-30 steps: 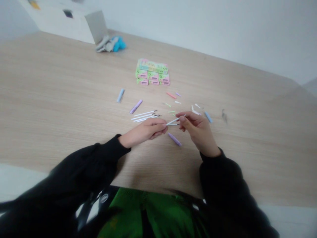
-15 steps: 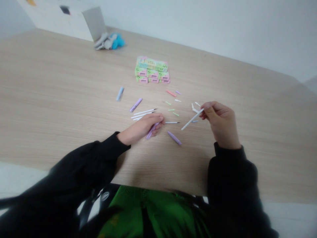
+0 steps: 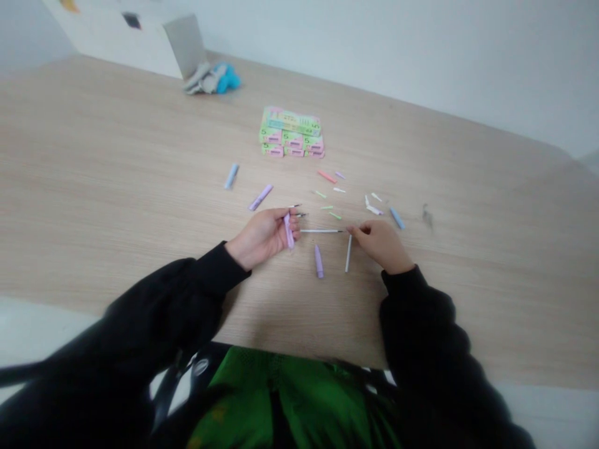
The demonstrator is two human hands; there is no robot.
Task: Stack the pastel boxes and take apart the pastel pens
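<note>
My left hand (image 3: 271, 235) is closed around a purple pen barrel (image 3: 289, 232), palm partly turned up. Dark-tipped white pen refills lie behind it, mostly hidden by the fingers. My right hand (image 3: 379, 243) is low over the table with thumb and fingertips pinched at the upper end of a thin white stick (image 3: 349, 254), which looks like a refill. Touching or nearly touching those fingertips is the dark tip of another white refill (image 3: 322, 231) lying crosswise between the hands. A loose purple pen barrel (image 3: 319, 261) lies just left of the stick.
Small green, white and purple pieces lie beyond the hands, near a red piece (image 3: 326, 177). A blue piece (image 3: 397, 218) is at right; another blue piece (image 3: 231, 176) and a purple one (image 3: 260, 197) are at left. Stacked small boxes (image 3: 292, 132) and a crumpled cloth (image 3: 213, 78) sit farther back.
My right hand has moved left and down with the white stick, uncovering the blue piece. My left hand has rolled palm up and shifted slightly left. The loose purple barrel has turned.
</note>
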